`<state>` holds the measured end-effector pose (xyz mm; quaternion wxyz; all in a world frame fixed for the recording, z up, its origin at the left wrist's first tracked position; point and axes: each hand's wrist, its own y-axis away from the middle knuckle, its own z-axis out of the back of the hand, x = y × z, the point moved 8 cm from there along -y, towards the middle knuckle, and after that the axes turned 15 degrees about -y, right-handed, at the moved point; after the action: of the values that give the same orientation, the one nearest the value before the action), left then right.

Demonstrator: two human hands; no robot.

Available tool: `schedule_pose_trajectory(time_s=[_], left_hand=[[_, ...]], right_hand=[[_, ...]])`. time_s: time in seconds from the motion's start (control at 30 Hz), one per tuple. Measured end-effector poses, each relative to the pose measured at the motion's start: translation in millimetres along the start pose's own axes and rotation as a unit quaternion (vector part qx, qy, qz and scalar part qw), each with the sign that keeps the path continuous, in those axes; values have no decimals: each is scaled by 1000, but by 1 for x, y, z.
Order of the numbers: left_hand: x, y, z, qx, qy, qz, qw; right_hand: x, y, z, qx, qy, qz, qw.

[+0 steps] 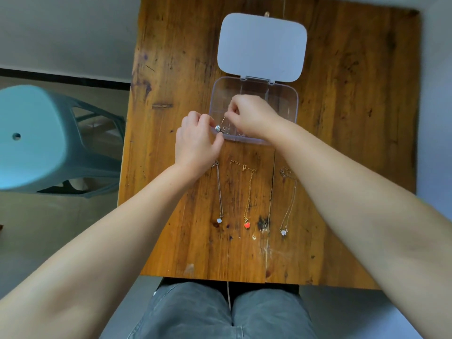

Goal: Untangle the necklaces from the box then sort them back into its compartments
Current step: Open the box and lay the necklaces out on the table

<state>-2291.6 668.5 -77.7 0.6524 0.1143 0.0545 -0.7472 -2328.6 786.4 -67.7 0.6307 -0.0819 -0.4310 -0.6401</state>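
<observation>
A clear compartment box (289, 99) lies open on the wooden table (171, 69), its white lid (261, 46) flipped back. My left hand (195, 143) pinches a necklace with a round silver pendant (218, 128) at the box's near left corner. My right hand (249, 116) hovers over the box and pinches the same necklace's thin chain. Three necklaces lie straight on the table in front of the box: a silver one with a pale pendant (219, 220), a gold one with a red pendant (247, 225), and a light one with a white pendant (283, 231).
A teal plastic stool (36, 138) stands to the left of the table. My lap in grey trousers (227, 314) is at the table's near edge. Bare wood lies to the right of the box.
</observation>
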Motion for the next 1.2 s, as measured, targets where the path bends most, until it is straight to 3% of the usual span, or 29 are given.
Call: schedule_pose_trajectory(time_s=[0.07,0.17,0.27,0.37,0.6,0.73,0.83,1.0,1.2], left_hand=[[-7,-1,6,2,30,1,1000],[-43,-4,19,59,174,-66,981],[-86,2,26,179,320,-92,926],[-112,12,32,232,385,-97,888],[-133,24,19,342,430,-89,830],[-156,47,-6,447,466,-84,759],[-169,72,-31,512,452,-77,726],[-180,115,-67,578,458,-23,675],[-194,144,-80,597,486,18,638]], right_hand=[[5,14,23,-22,-66,10,998],[7,45,51,-7,-241,31,970],[-1,78,72,9,-493,39,869],[-30,104,91,-61,-612,23,788],[-122,168,121,-275,-601,-43,750],[-164,198,132,-335,-566,-84,749],[-188,212,136,-330,-517,-117,781],[-216,225,141,-300,-543,-126,774],[-220,214,141,-272,-654,-60,704]])
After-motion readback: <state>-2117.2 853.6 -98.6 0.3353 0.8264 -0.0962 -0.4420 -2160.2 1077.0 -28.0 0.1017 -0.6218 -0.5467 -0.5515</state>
